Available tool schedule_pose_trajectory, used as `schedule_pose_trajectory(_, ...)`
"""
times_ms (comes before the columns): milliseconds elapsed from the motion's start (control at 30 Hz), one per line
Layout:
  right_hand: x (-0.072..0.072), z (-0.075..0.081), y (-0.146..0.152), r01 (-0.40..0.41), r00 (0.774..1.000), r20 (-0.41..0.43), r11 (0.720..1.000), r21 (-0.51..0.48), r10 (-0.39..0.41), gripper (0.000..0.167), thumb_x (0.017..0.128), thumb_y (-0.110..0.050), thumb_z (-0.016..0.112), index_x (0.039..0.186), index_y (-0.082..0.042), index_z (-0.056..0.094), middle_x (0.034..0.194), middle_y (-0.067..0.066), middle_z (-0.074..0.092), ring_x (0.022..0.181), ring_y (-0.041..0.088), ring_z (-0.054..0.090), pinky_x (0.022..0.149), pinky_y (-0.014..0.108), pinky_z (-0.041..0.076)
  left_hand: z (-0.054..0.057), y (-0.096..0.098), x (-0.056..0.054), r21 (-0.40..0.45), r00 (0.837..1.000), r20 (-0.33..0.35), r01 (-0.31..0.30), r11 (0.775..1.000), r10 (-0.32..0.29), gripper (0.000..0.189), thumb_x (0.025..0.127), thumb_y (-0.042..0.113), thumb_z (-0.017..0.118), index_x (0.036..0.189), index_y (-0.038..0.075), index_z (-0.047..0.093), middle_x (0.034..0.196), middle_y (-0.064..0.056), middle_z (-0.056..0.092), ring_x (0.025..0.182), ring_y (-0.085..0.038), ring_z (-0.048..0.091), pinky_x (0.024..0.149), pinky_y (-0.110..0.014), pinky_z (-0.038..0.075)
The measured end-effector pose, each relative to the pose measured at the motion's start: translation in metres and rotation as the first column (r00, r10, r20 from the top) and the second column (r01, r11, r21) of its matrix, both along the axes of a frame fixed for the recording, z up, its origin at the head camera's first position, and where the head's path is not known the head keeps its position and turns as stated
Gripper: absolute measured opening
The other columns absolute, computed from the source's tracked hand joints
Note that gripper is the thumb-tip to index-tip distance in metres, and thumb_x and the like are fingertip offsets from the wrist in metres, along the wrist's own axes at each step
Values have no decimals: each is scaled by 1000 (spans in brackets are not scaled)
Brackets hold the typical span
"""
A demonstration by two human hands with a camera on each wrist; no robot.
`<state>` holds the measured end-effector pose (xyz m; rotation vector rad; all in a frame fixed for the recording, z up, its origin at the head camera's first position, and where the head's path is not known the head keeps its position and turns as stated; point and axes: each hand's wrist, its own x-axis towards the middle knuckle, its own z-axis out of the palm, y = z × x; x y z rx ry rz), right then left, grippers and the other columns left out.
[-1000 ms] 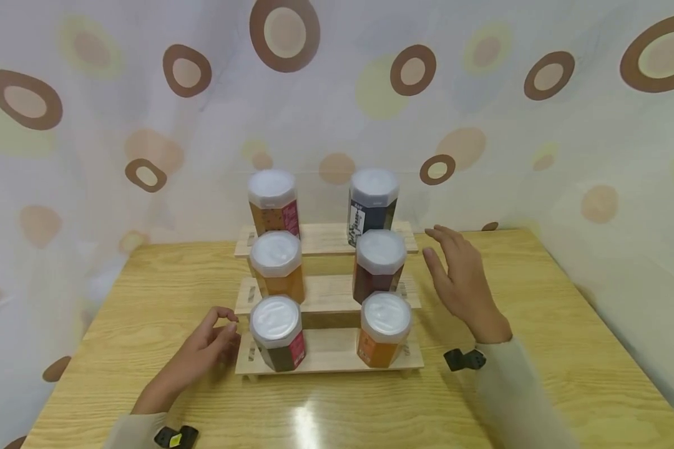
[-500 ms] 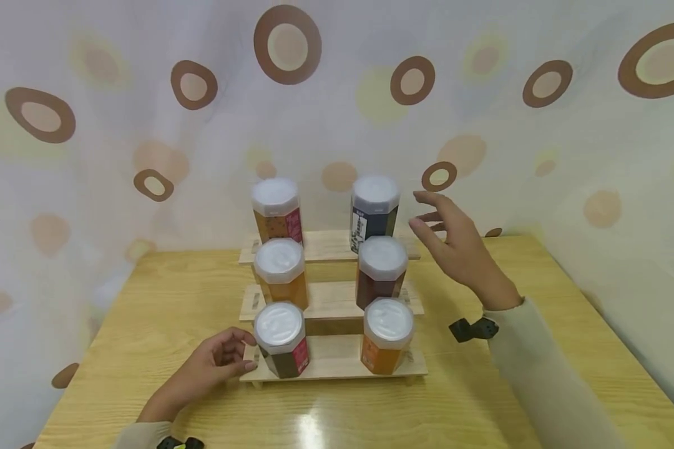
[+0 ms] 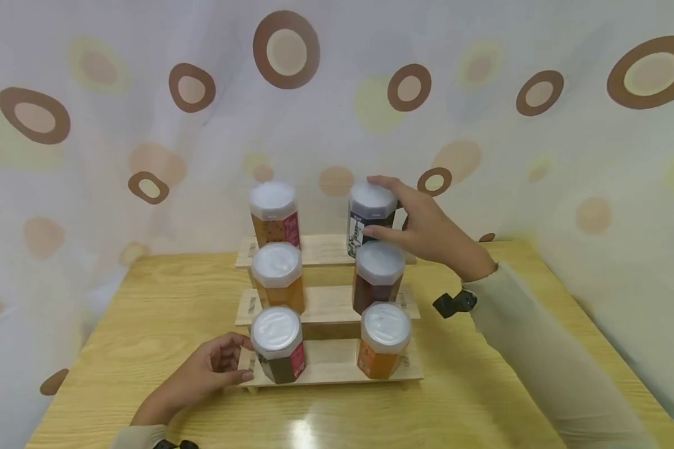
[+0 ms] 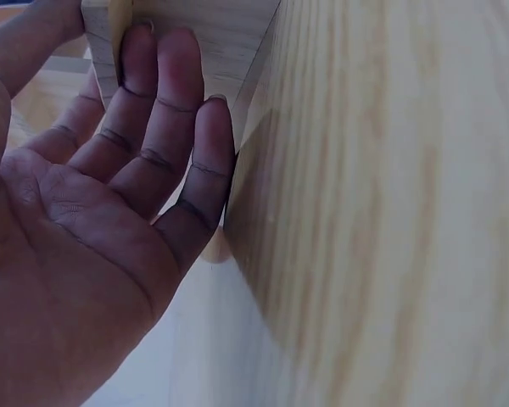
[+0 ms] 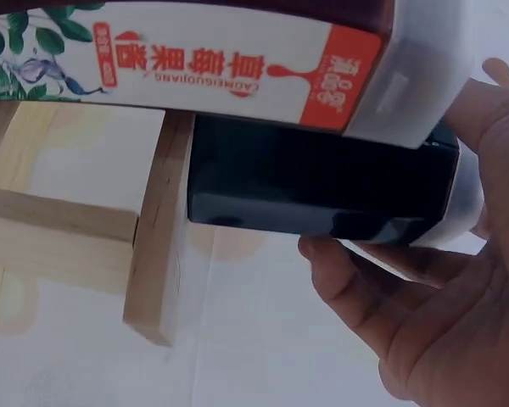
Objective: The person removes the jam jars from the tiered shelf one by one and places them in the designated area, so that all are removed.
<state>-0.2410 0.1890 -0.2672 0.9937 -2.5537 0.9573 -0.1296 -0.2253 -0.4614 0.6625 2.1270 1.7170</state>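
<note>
On the rack's top tier, at the right, stands a jar (image 3: 371,206) with a dark label and white lid. My right hand (image 3: 427,227) holds it from the right, thumb across its front and a finger at the lid; the right wrist view shows the dark jar (image 5: 322,182) between thumb and fingers. My left hand (image 3: 205,371) grips the left end of the bottom tier of the wooden rack (image 3: 334,362), thumb in front and fingers behind. The left wrist view has the fingers (image 4: 178,76) curled against the wood.
Below the held jar stand a dark red jar (image 3: 376,287) and an orange jar (image 3: 383,349). Along the left side are three more jars, the top one (image 3: 274,218) with a pink label. A patterned cloth (image 3: 326,137) hangs behind the table (image 3: 163,299).
My right hand has risen from beside the rack and moved left onto the dark top-tier jar. My left hand has moved right and forward onto the end of the bottom tier.
</note>
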Motion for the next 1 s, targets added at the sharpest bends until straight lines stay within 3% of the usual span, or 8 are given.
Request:
schedule_pose_trajectory(200, 3, -1, -5, 25, 999, -45, 999, -20, -26, 77, 87, -21, 87, 150, -7, 45, 121, 15, 65, 95, 25, 66, 66, 38, 58, 3, 1, 1, -4, 1000, 11, 5, 1000, -4, 41, 93, 5, 76, 129, -5, 58, 91, -7, 62, 76, -9, 58, 65, -23, 52)
schedule_pose_trajectory(367, 1, -2, -8, 21, 995, -92, 999, -40, -24, 73, 87, -20, 85, 148, -6, 48, 122, 17, 64, 94, 27, 67, 67, 39, 59, 3, 1, 0, -10, 1000, 17, -9, 1000, 9, 41, 93, 5, 77, 128, -4, 58, 90, -6, 61, 75, -8, 57, 64, -22, 51)
schedule_pose_trajectory(600, 2, 1, -4, 56, 994, -95, 997, -44, -60, 72, 86, -19, 86, 147, -6, 48, 124, 18, 63, 92, 28, 66, 68, 44, 59, 1, 1, 1, -9, 1000, 23, -17, 1000, 17, 42, 93, 6, 77, 129, -4, 58, 90, -6, 61, 74, -9, 56, 64, -23, 50)
schedule_pose_trajectory(833, -1, 7, 4, 93, 984, -152, 995, -34, -97, 70, 85, -18, 86, 144, -8, 50, 121, 20, 64, 85, 27, 67, 64, 35, 57, 0, -2, 1, -9, 999, 26, -30, 1000, 30, 42, 93, 7, 77, 130, -3, 58, 89, -6, 61, 74, -9, 54, 63, -23, 49)
schedule_pose_trajectory(1000, 0, 8, 11, 125, 981, -146, 991, -43, -130, 70, 85, -15, 85, 146, -8, 50, 121, 22, 62, 92, 30, 64, 67, 39, 56, 1, 0, 2, 1, 1000, 11, -19, 1000, 19, 41, 94, 5, 76, 129, -6, 57, 90, -6, 61, 75, -10, 56, 64, -23, 50)
